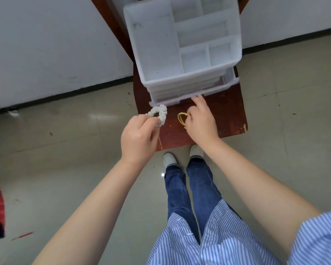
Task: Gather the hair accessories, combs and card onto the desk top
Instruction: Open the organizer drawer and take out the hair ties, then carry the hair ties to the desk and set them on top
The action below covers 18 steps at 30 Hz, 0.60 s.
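Two hair ties are in play, one per hand. The left hand (139,136) pinches a pale fabric scrunchie (159,115) between thumb and fingertips, closed on its lower edge, so the loop stands clear of the palm just above the near left corner of the desk top (229,111). Held that way, by one edge, it looks ready to be laid flat on the wood. The right hand (201,121) has its fingers curled over a thin yellow elastic band (182,119); the band lies on or just above the wood beside the thumb, and I cannot tell whether the hand truly grips it or only rests against it. That hand's index finger reaches forward to the lip of the lowest drawer of a white plastic organiser (182,46), perhaps to open or close it.

The organiser sits at the back of the small reddish-brown desk, leaving the front strip free as the gathering place, which likely explains why both ties are held there. Its open top tray is divided into several compartments, and all appear empty. Counted: one scrunchie, one yellow band, no combs and no card in sight. I judge they may be in the drawers, whose contents are hidden, so much of the task seems left.
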Tool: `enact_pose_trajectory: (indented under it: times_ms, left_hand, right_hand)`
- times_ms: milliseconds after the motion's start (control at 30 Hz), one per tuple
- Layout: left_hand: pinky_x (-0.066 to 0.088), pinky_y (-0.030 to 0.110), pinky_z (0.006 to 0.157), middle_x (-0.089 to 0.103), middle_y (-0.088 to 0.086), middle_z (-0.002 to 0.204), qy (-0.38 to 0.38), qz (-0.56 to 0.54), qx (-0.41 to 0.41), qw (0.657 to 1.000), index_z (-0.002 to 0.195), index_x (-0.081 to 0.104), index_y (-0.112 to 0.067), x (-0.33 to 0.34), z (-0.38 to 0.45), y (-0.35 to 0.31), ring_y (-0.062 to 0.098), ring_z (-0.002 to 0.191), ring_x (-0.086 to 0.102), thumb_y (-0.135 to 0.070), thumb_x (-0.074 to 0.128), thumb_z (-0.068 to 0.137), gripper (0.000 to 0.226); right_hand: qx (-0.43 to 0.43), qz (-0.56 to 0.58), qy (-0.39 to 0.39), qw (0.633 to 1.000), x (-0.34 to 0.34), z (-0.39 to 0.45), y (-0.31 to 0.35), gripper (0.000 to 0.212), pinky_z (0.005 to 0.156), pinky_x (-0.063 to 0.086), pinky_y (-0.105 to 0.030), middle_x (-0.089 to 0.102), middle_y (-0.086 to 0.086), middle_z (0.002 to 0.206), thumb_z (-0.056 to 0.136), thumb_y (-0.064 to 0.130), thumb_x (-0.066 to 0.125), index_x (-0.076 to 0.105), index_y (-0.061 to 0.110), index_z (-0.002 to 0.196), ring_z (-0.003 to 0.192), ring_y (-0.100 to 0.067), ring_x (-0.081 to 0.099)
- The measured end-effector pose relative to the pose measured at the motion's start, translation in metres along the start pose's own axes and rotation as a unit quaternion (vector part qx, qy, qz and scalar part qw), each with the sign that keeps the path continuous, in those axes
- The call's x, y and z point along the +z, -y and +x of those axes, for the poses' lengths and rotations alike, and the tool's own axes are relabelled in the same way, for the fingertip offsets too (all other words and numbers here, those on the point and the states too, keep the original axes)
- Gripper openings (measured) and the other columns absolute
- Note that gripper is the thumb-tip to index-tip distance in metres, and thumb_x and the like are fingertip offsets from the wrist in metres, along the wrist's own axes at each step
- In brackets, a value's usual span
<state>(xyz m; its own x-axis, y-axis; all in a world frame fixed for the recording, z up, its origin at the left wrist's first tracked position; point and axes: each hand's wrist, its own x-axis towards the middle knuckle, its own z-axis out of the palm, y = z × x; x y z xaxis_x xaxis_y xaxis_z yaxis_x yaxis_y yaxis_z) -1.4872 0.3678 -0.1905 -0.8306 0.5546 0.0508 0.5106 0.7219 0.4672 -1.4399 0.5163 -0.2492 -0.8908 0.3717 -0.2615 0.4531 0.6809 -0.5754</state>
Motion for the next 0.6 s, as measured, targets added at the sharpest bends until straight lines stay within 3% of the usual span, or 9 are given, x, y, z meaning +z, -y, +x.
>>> enact_pose_trajectory:
  times_ms: [100, 200, 300, 367, 433, 500, 600]
  left_hand:
    - [0.047, 0.026, 0.049, 0.069, 0.022, 0.065, 0.007, 0.028, -0.005, 1.000, 0.069, 0.068, 0.006, -0.010, 0.016, 0.005, 0.033, 0.058, 0.066, 0.021, 0.073, 0.056, 0.020]
    - [0.050, 0.029, 0.050, 0.068, 0.025, 0.066, 0.026, 0.039, -0.015, 0.999, 0.071, 0.067, 0.007, -0.014, 0.031, 0.000, 0.036, 0.061, 0.066, 0.021, 0.071, 0.058, 0.020]
    - [0.053, 0.035, 0.048, 0.067, 0.024, 0.061, 0.061, 0.062, 0.042, 0.995, 0.069, 0.068, 0.006, -0.011, 0.046, -0.021, 0.037, 0.058, 0.064, 0.019, 0.072, 0.058, 0.018]
    - [0.052, 0.034, 0.048, 0.067, 0.022, 0.058, 0.082, 0.072, 0.124, 0.986, 0.067, 0.068, 0.004, -0.005, 0.055, -0.041, 0.035, 0.054, 0.062, 0.013, 0.069, 0.064, 0.009]
    - [0.053, 0.033, 0.046, 0.066, 0.021, 0.056, 0.115, 0.069, 0.190, 0.973, 0.066, 0.068, 0.003, 0.003, 0.063, -0.068, 0.034, 0.051, 0.062, 0.003, 0.065, 0.070, 0.005]
    - [0.054, 0.033, 0.041, 0.065, 0.022, 0.054, 0.167, 0.059, 0.250, 0.952, 0.065, 0.068, 0.004, 0.014, 0.067, -0.102, 0.034, 0.047, 0.063, 0.006, 0.074, 0.066, 0.006]
    - [0.055, 0.037, 0.040, 0.066, 0.023, 0.055, 0.245, 0.035, 0.364, 0.898, 0.066, 0.069, 0.002, 0.026, 0.061, -0.164, 0.036, 0.047, 0.065, 0.009, 0.080, 0.062, 0.013]
  right_hand:
    - [-0.049, -0.045, 0.059, 0.996, 0.003, 0.036, 0.005, 0.020, 0.118, 0.020, -0.042, 0.032, -0.024, 0.147, 0.085, -0.008, 0.047, 0.060, -0.013, 0.100, 0.140, -0.035, 0.023]
    - [-0.079, -0.108, 0.087, 0.987, -0.005, 0.042, -0.004, 0.031, 0.117, 0.019, -0.044, 0.039, -0.023, 0.142, 0.082, -0.005, 0.048, 0.056, -0.012, 0.112, 0.135, -0.035, 0.029]
    - [-0.073, -0.117, 0.043, 0.990, -0.024, 0.017, -0.015, 0.018, 0.099, 0.039, -0.048, 0.064, -0.030, 0.101, 0.072, -0.008, 0.057, 0.063, -0.012, 0.089, 0.105, -0.042, 0.055]
    - [-0.030, -0.120, 0.020, 0.992, -0.043, -0.004, -0.026, 0.011, 0.089, 0.043, -0.046, 0.066, -0.030, 0.085, 0.072, -0.007, 0.057, 0.062, -0.009, 0.082, 0.092, -0.041, 0.059]
    - [0.049, -0.116, -0.003, 0.992, -0.061, -0.030, -0.043, 0.011, 0.088, 0.040, -0.043, 0.067, -0.028, 0.088, 0.076, -0.006, 0.053, 0.060, -0.008, 0.085, 0.094, -0.039, 0.058]
    - [0.123, -0.085, -0.058, 0.987, -0.081, -0.061, -0.060, 0.010, 0.085, 0.040, -0.043, 0.067, -0.029, 0.089, 0.077, -0.008, 0.053, 0.061, -0.008, 0.085, 0.096, -0.038, 0.057]
    - [0.240, -0.071, -0.123, 0.960, -0.112, -0.118, -0.079, 0.015, 0.084, 0.040, -0.042, 0.068, -0.026, 0.098, 0.081, -0.007, 0.051, 0.063, -0.006, 0.091, 0.101, -0.036, 0.056]
